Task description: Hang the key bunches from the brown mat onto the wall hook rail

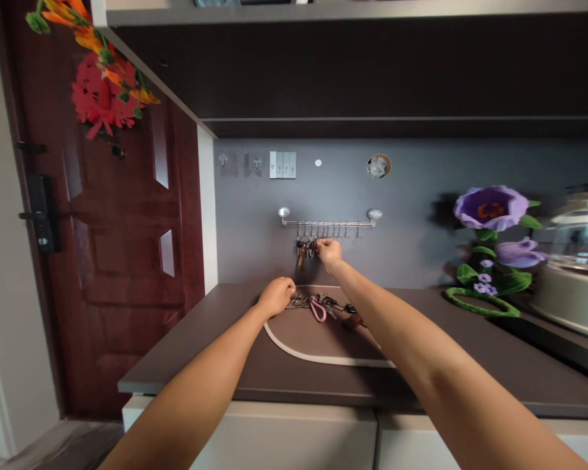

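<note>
My right hand (329,253) is raised to the wall, its fingers pinched at the side of a bunch of keys (301,254) that hangs from the metal hook rail (327,224). Keys appear to be in that pinch, though the fingertips partly cover them. Lower down, my left hand (277,295) is closed just above the counter, beside loose keys (298,301); whatever lies in its fingers is hidden. A pink strap loop (318,310) and more keys (330,303) lie on a brown mat (318,346) with a pale rim. My right forearm covers part of the mat.
A dark shelf (352,72) overhangs the counter (254,372). To the right stand purple fabric flowers (492,209) and a glass-topped appliance (575,281). At the left is a red-brown door (122,261). Small clear hooks (257,163) and labels (282,165) are on the wall.
</note>
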The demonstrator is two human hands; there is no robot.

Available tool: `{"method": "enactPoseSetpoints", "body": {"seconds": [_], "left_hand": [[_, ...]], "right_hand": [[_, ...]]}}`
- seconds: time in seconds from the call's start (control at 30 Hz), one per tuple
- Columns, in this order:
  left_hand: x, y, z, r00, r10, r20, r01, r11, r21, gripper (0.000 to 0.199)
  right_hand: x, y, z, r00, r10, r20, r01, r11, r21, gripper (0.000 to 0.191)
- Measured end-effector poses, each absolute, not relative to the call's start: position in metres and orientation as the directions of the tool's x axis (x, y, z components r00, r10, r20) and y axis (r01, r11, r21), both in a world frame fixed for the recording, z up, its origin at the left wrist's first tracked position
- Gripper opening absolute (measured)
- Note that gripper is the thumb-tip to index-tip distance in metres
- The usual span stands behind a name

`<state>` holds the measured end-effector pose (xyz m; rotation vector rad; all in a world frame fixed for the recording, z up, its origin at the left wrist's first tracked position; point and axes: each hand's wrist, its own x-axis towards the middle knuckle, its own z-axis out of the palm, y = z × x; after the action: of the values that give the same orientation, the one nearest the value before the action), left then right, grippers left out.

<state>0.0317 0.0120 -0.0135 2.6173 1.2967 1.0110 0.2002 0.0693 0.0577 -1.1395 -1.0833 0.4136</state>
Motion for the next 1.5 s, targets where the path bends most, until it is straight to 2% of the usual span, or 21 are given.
{"method": "enactPoseSetpoints", "body": {"seconds": [0.27,0.53,0.7,0.83,1.03,1.13,1.33,1.5], "left_hand": [[0.03,0.016,-0.016,0.446,0.722,0.53,0.697,-0.651,0.3,0.019],[0.028,0.013,-0.013,0.448,0.737,0.506,0.721,-0.633,0.282,0.019],[0.027,0.011,-0.012,0.456,0.745,0.486,0.721,-0.63,0.289,0.019],[0.027,0.01,-0.013,0.463,0.764,0.45,0.721,-0.62,0.31,0.021],[0.027,0.01,-0.016,0.433,0.835,0.34,0.75,-0.543,0.378,0.025],[0.027,0.008,-0.014,0.429,0.851,0.303,0.765,-0.521,0.379,0.026],[0.026,0.008,-0.012,0.401,0.877,0.264,0.792,-0.477,0.382,0.023],[0.024,0.012,-0.013,0.407,0.877,0.256,0.781,-0.479,0.4,0.023]], "right_hand": [[0.197,0.046,0.033,0.489,0.763,0.422,0.248,0.342,-0.906,0.018],[0.184,0.0,0.014,0.313,0.885,0.345,0.152,0.312,-0.938,0.018],[0.189,-0.011,-0.005,0.205,0.889,0.411,0.324,0.334,-0.885,0.014],[0.191,-0.016,-0.015,0.11,0.876,0.47,0.485,0.366,-0.794,0.011],[0.187,-0.018,-0.014,-0.006,0.849,0.528,0.629,0.413,-0.658,0.009],[0.184,-0.017,-0.013,-0.053,0.862,0.505,0.69,0.397,-0.606,0.01],[0.182,-0.02,-0.012,-0.075,0.914,0.399,0.735,0.322,-0.597,0.013],[0.182,-0.018,-0.013,-0.066,0.905,0.42,0.77,0.313,-0.555,0.01]]}}
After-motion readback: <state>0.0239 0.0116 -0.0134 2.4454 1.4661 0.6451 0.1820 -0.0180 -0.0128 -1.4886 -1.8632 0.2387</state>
